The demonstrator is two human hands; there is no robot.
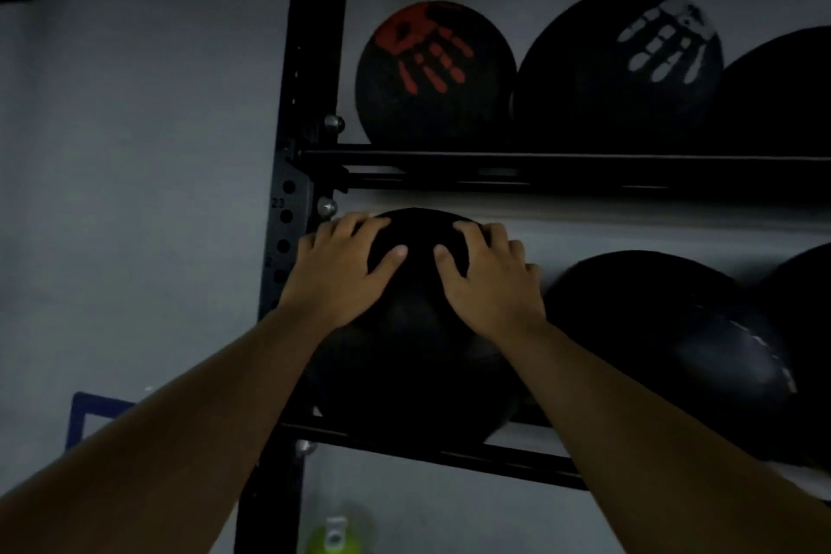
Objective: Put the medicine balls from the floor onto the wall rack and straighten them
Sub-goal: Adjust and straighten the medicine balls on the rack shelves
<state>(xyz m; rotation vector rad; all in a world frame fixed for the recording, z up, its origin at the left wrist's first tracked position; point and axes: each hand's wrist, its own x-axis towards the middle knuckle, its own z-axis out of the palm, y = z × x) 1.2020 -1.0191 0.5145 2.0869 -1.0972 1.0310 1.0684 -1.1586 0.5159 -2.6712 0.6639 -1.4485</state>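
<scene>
- Two hands are resting on one black medicine ball (418, 328), which is sitting at the left end of the lower rail (431, 450) of the wall rack (288, 175), just beside the upright
- My left hand (341, 270) is lying spread over the ball's upper left, fingers curving over its top and thumb pressing its face; I am gripping it by its curve rather than closing round it
- My right hand (490, 279) is doing the same on the upper right, thumb pointing in toward the other thumb
- I am judging this ball as placed and now being turned or nudged straight; no print or label is showing on its front, so it may be needing more rotation
- To its right, a stitched ball (661, 351) is sitting on the same rail, near mine
- On the upper rail (539, 160), a ball with a red handprint (431, 72) and one with a white handprint (629, 63) are sitting side by side, touching
- The floor is lying out of view, so I cannot tell how many are waiting
- The room is looking dim, the wall (135, 148) behind the rack pale grey
</scene>
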